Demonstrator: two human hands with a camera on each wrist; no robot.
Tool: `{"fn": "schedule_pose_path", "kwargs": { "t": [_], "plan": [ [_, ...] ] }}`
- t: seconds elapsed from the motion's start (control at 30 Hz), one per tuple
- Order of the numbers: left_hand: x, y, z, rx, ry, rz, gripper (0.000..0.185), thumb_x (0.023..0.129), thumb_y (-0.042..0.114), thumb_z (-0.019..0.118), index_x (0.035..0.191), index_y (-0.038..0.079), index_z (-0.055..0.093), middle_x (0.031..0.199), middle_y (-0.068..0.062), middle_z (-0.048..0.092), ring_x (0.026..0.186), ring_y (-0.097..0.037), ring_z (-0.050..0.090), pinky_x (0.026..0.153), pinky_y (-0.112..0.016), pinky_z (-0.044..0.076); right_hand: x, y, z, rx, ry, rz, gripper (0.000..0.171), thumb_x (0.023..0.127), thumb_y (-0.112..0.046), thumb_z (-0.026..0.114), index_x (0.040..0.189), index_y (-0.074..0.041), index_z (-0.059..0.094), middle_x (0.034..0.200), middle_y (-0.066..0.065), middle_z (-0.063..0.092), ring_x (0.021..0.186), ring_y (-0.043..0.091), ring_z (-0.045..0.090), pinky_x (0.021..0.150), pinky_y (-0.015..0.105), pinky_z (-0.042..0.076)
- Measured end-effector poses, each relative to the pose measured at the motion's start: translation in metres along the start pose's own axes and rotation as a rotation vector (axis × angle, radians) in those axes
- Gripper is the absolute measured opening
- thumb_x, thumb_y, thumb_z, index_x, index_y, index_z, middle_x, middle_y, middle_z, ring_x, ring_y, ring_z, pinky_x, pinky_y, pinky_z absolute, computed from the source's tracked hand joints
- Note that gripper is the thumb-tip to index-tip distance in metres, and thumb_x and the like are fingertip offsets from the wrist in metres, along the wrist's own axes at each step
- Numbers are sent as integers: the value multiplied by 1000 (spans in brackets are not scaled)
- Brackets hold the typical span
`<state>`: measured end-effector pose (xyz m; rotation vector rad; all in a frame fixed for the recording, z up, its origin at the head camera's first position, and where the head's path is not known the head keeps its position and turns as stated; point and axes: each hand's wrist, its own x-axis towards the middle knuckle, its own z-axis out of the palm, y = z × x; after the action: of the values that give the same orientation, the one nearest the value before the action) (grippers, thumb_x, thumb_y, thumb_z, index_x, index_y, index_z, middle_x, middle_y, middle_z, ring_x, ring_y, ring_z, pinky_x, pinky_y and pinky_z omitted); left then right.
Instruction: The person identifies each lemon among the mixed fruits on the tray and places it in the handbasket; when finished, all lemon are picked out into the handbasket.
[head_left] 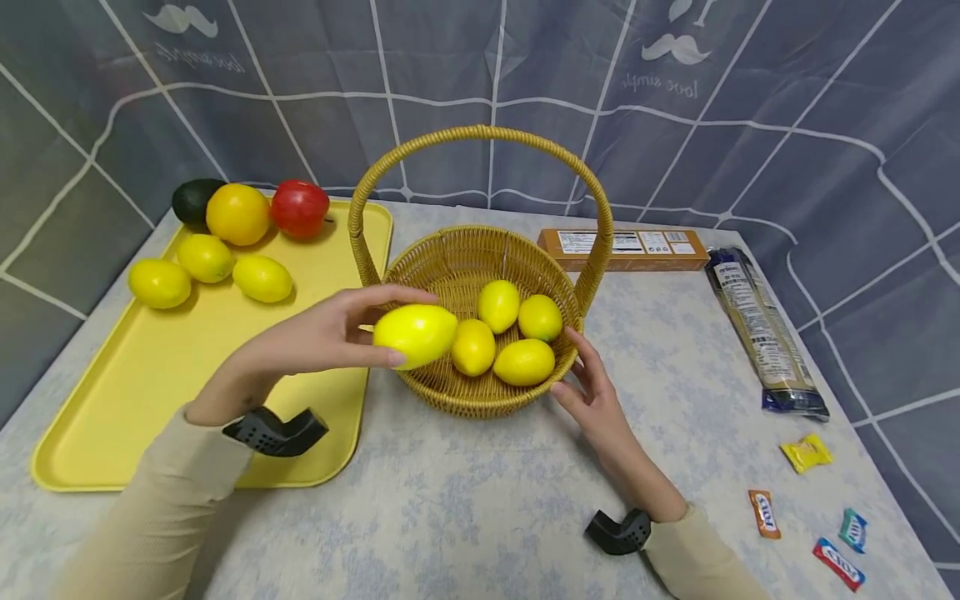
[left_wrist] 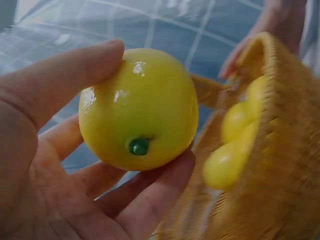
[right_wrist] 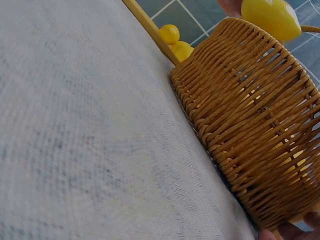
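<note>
A yellow lemon [head_left: 415, 335] with a green stem nub is gripped between the thumb and fingers of my left hand [head_left: 330, 329], above the left rim of a wicker basket [head_left: 480, 406]. In the left wrist view, the held lemon [left_wrist: 137, 110] shows its stem end. Several more lemons [head_left: 523, 362] lie inside the basket. My right hand [head_left: 600, 408] holds the basket's right side, thumb and index finger spread at the rim. The right wrist view shows the basket's woven outer wall [right_wrist: 245, 115], with fingertips [right_wrist: 290, 231] low against it.
Left of the basket, a yellow tray [head_left: 315, 392] carries three lemons [head_left: 262, 278], an orange fruit [head_left: 237, 214], a red fruit [head_left: 300, 209] and a dark green fruit [head_left: 197, 202]. An orange-brown box [head_left: 630, 250], a long packet [head_left: 768, 333] and several small wrapped sweets [head_left: 806, 453] lie at right.
</note>
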<state>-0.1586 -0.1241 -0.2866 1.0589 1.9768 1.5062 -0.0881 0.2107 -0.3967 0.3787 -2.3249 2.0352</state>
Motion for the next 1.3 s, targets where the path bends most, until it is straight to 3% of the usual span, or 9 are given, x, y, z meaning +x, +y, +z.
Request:
{"fn": "schedule_pose_path", "kwargs": {
  "t": [0.17, 0.43, 0.63, 0.8, 0.87, 1.03, 1.13, 1.2, 1.3],
  "plan": [
    [29, -20, 17, 47, -160, -20, 56, 88, 16, 68, 138, 11, 45, 137, 0, 44, 111, -21, 48, 88, -39, 45, 0, 1, 2, 4, 1, 8, 65, 94, 0, 52, 149, -17, 22, 153, -1, 14, 135, 30, 21, 102, 54, 26],
    [49, -26, 27, 222, -328, 21, 49, 91, 17, 63, 137, 7, 48, 133, -1, 49, 107, -16, 48, 88, -33, 41, 1, -1, 1, -12, 7, 9, 65, 94, 0, 52, 149, -18, 22, 152, -2, 15, 135, 30, 21, 102, 54, 26],
    [59, -28, 33, 359, -435, 19, 45, 93, 4, 56, 137, 6, 47, 139, -6, 44, 126, -16, 38, 102, -32, 31, 1, -2, 1, -22, 12, 14, 66, 94, 1, 53, 149, -18, 22, 152, -2, 15, 135, 29, 21, 101, 38, 34],
    [55, -27, 36, 450, -351, -31, 45, 90, -1, 57, 135, 6, 50, 118, -4, 57, 88, -16, 51, 80, -30, 42, 1, -1, 1, -11, 9, -2, 68, 93, 3, 53, 149, -17, 22, 152, -1, 14, 135, 30, 21, 96, 23, 37],
    [51, -25, 34, 432, -291, -31, 44, 90, 0, 57, 134, 5, 51, 115, -4, 59, 85, -17, 53, 77, -30, 44, 1, -1, 1, -7, 7, -5, 68, 93, 4, 53, 149, -16, 22, 152, -1, 14, 135, 30, 21, 95, 22, 37],
    [32, -15, 16, 246, -200, -3, 42, 94, 4, 55, 135, -1, 47, 132, -14, 51, 117, -26, 50, 94, -38, 42, 1, -1, 1, -17, 10, 13, 67, 94, 2, 53, 149, -17, 22, 152, -2, 14, 135, 29, 21, 96, 23, 36],
    [13, -7, -3, 116, -144, 15, 43, 95, 3, 53, 136, -1, 44, 134, -14, 49, 121, -27, 47, 96, -38, 40, 1, -1, 1, -24, 13, 24, 67, 94, 1, 53, 149, -18, 22, 152, -3, 15, 135, 28, 21, 97, 25, 36],
    [-5, -2, -17, 56, -66, 33, 43, 95, 0, 52, 137, 1, 45, 133, -13, 50, 120, -26, 48, 95, -34, 41, 1, -1, 1, -28, 12, 26, 66, 94, 1, 53, 149, -18, 22, 152, -3, 15, 135, 28, 21, 98, 27, 35],
    [-32, -1, -40, -69, 98, 125, 42, 94, -10, 46, 135, -2, 46, 129, -16, 53, 117, -27, 51, 95, -30, 41, 1, -1, 0, -24, 7, 24, 66, 94, 1, 53, 150, -18, 21, 152, -3, 14, 135, 28, 21, 98, 27, 35]
  ]
}}
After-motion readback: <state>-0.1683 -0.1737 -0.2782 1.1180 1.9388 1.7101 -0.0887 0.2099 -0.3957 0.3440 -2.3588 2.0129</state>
